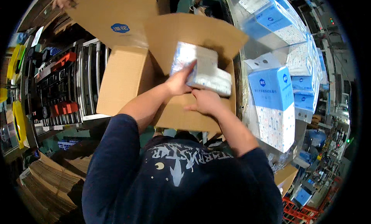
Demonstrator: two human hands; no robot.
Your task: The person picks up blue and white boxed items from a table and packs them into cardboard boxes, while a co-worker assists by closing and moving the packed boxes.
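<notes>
From the head view, the person leans over an open cardboard box (127, 75) with its flaps up. The left hand (178, 81) holds a plastic-wrapped tissue pack (203, 69) by its near end, fingers wrapped on it, lowering it into the box mouth. The right hand (206, 102) rests on the box's near wall, fingers curled beside the pack. The box looks far from full; more blue packs (272, 104) wait on the right.
</notes>
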